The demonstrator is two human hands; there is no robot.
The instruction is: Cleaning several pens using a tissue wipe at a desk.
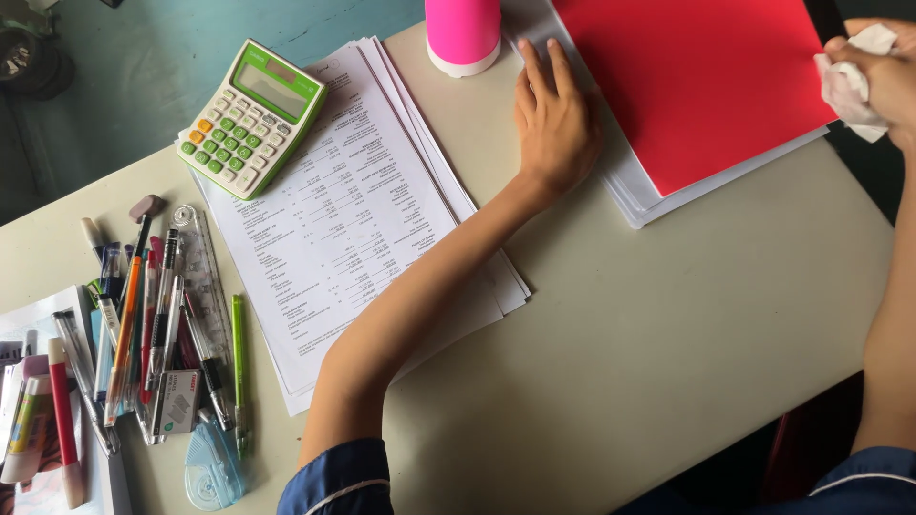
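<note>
At the left edge of the table (668, 381) lies a heap of pens (143, 324), then a green calculator (253, 116) resting on a stack of printed sheets (343, 219), with a pink cup (463, 33) beyond. The left hand (553, 119) lies flat and open, fingers spread on the white papers (630, 186) just beside the red folder (692, 81). At the right edge the right hand (887, 81) is closed around what looks like a crumpled white tissue (849, 91), held over the folder's corner.
</note>
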